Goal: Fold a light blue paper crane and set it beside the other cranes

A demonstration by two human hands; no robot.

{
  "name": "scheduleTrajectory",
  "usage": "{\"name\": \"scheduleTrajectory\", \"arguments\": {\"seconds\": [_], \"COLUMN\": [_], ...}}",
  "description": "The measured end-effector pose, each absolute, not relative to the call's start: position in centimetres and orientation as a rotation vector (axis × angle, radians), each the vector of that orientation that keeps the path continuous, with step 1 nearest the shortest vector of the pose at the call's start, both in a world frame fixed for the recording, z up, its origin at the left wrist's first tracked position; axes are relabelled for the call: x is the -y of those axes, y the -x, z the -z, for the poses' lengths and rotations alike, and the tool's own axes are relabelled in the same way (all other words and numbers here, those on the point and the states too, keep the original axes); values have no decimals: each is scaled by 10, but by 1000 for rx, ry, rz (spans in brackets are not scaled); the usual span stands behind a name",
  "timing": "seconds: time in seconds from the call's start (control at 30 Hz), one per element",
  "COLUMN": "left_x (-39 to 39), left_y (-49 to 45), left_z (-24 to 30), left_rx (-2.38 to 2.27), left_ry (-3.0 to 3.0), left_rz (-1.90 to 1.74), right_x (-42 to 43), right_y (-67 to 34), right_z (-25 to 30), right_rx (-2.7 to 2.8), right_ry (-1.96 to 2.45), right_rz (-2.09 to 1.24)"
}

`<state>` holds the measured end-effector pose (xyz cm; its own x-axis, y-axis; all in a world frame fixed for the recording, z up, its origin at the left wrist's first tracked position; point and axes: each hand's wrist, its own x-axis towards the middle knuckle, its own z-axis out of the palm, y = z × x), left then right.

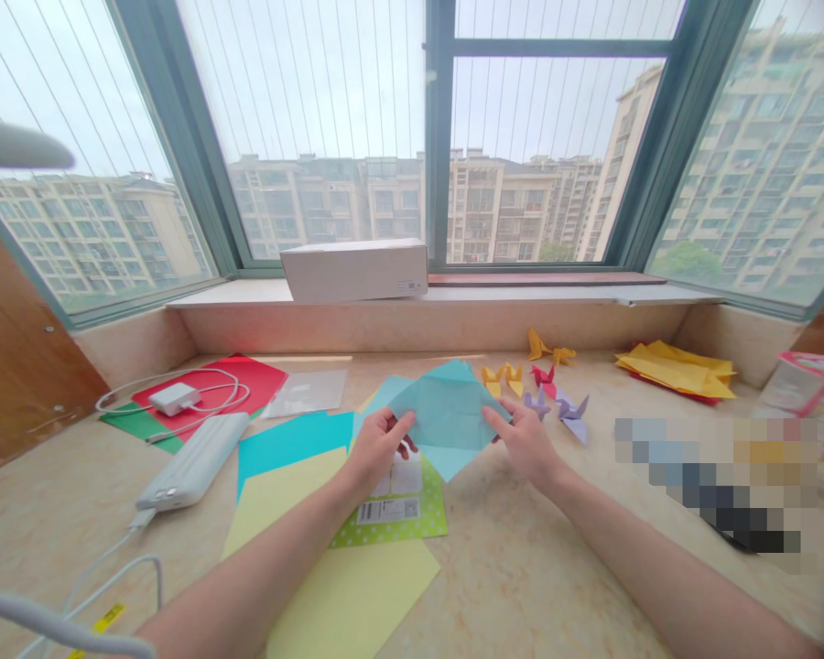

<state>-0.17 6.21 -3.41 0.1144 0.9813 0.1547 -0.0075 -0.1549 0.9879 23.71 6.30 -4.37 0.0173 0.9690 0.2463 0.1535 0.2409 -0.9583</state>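
Observation:
Between my hands, above the counter, is a light blue sheet of origami paper with crease lines, turned so a corner points down. My left hand pinches its left corner, thumb on top. At the opposite corner my right hand grips it the same way. Under and beside my left hand lie a bright blue sheet, pale yellow sheets and a green dotted packet with a label. Just past my right hand stand folded paper cranes: yellow ones, a red one and purple ones.
To the left lie a white power bank, a charger with cable, and red paper. Yellow sheets and a clear container are at right, near a blurred-out patch. A white box sits on the windowsill.

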Motion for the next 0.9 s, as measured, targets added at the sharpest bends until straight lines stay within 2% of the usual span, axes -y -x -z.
{"name": "scheduleTrajectory", "arguments": {"seconds": [0.73, 0.9], "left_x": [-60, -62], "left_y": [3, 1], "left_z": [27, 35], "left_rx": [-1032, -950], "left_ry": [-1314, -1262], "left_rz": [-1321, -1250], "right_x": [-66, -65], "right_y": [-237, -236], "right_z": [49, 46], "right_rx": [1343, 1242], "right_ry": [1101, 1072], "right_rz": [-987, -1050]}}
